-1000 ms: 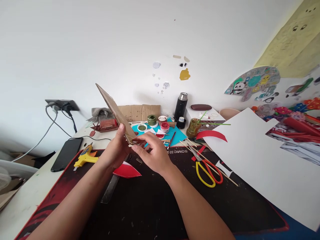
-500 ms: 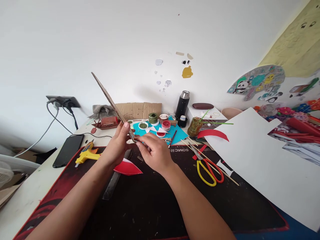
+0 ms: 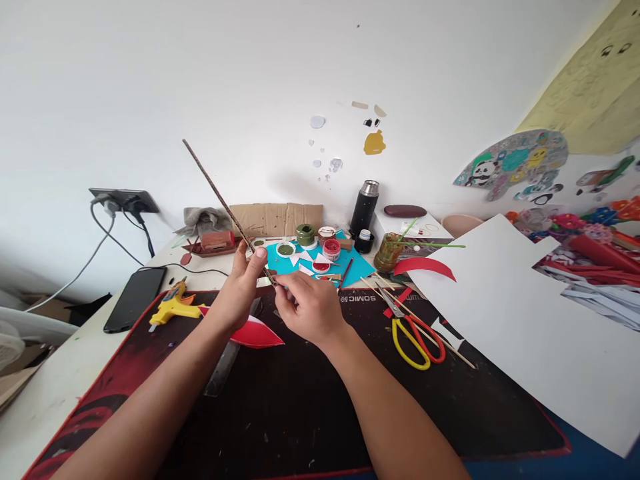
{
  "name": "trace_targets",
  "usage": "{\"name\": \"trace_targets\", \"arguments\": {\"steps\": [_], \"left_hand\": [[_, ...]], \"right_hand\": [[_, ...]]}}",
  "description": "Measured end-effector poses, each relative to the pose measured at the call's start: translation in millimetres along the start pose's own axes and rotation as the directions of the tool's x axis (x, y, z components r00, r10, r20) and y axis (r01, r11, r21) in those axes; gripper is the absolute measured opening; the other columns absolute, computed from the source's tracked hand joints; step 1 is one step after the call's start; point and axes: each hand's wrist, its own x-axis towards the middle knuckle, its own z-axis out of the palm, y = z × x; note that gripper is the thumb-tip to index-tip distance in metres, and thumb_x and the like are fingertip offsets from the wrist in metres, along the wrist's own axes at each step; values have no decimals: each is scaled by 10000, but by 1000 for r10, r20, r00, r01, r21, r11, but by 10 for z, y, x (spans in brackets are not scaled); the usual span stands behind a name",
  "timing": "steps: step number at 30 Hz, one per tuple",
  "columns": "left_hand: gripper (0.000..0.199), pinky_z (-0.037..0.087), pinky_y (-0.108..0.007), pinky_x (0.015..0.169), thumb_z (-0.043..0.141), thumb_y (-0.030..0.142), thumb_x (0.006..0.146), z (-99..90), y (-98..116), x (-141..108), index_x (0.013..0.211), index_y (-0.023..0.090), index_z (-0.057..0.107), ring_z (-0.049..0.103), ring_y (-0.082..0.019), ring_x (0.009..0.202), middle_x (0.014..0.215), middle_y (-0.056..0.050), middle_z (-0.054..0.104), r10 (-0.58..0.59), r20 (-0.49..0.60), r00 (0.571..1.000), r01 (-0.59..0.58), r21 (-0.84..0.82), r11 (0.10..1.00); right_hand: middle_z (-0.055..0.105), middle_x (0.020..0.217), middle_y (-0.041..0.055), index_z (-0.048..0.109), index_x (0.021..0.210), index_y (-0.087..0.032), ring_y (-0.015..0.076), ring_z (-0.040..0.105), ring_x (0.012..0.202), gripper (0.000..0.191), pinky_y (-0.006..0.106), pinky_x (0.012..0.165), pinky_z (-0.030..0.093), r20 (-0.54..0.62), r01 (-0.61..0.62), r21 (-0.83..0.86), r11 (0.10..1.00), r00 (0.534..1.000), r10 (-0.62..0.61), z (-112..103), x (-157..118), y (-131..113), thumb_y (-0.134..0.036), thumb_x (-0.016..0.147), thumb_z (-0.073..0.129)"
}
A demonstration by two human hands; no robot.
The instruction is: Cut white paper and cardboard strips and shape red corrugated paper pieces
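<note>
A thin piece of corrugated cardboard (image 3: 215,190) is held up on a slant above the mat and seen nearly edge-on. My left hand (image 3: 243,283) is closed round its lower part, thumb on the near side. At the bottom end, the fingers of my right hand (image 3: 310,303) pinch the cardboard's edge; the fingertips are partly hidden. Below my hands lies a red, pointed paper piece (image 3: 257,333), on or beside a clear ruler (image 3: 223,370). To the left, a yellow hot glue gun (image 3: 175,305) lies on the mat. Scissors (image 3: 410,333) with yellow and orange handles lie to the right.
A black mat (image 3: 300,420) covers the table. Paint jars (image 3: 331,250) stand on blue paper (image 3: 357,267) at the back, near a black thermos (image 3: 364,210). A phone (image 3: 135,300) lies left. A large white sheet (image 3: 540,340) covers the right side. Wooden sticks (image 3: 460,357) lie by the scissors.
The cardboard has turned slightly, so its face hardly shows now and it appears as a thin edge. Both hands keep hold of it in nearly the same place.
</note>
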Motion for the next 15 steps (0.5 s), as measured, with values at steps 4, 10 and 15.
{"name": "trace_targets", "arguments": {"steps": [4,10,15], "left_hand": [[721,656,-422,809,625,703,947,4,-4,-9,1505,276,465,680,-345,1247,1397,-153,668,-10,19,1000,10,-20,1000],[682,654,-403,769,639,757,906,25,-36,-20,1366,262,549,709,-349,1165,1297,-141,699,16,44,999,-12,-79,997],[669,651,-407,805,632,738,924,0,-86,-1,1408,286,536,646,-367,1286,1387,-140,661,31,5,1000,-31,-53,998]], "right_hand": [[781,822,37,697,992,-238,170,671,615,170,295,589,473,-63,-22,33,999,998,24,39,-3,-1,-211,998,529],[737,829,31,673,945,-259,172,645,635,123,293,616,503,-94,-141,138,980,984,155,56,11,-23,-221,955,556],[751,895,33,680,978,-258,158,664,636,122,279,617,524,-47,-149,206,967,986,162,33,13,-28,-245,962,560]]}}
